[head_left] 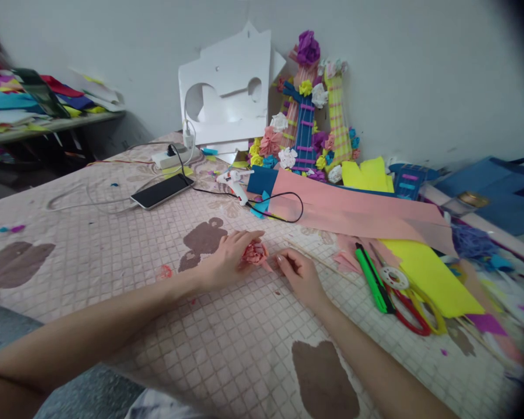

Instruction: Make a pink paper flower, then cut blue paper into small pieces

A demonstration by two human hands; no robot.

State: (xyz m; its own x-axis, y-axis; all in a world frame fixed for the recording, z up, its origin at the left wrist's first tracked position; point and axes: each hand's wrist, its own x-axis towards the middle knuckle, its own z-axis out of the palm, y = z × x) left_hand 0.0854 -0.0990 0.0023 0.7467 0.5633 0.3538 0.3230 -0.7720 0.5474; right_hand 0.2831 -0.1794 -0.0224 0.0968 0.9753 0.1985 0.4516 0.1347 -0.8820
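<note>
My left hand (229, 259) is closed around a pink crepe-paper flower (255, 253), its ruffled, rolled petals facing up. A narrow loose end of the same paper sticks out toward my right hand (300, 274). The fingers of that hand are curled together just right of the flower, close to the loose end. Whether they pinch anything is too small to see. A thin wooden stick (323, 263) lies on the patterned tablecloth (227, 337) behind my right hand.
Right of my hands lie a green box cutter (372, 279), scissors (408, 302), yellow paper (432, 276) and a long pink sheet (353, 209). Farther back are a white glue gun (236, 183) with its cord, a phone (163, 190), a power strip (174, 157) and flower-decorated paper pieces (305, 125).
</note>
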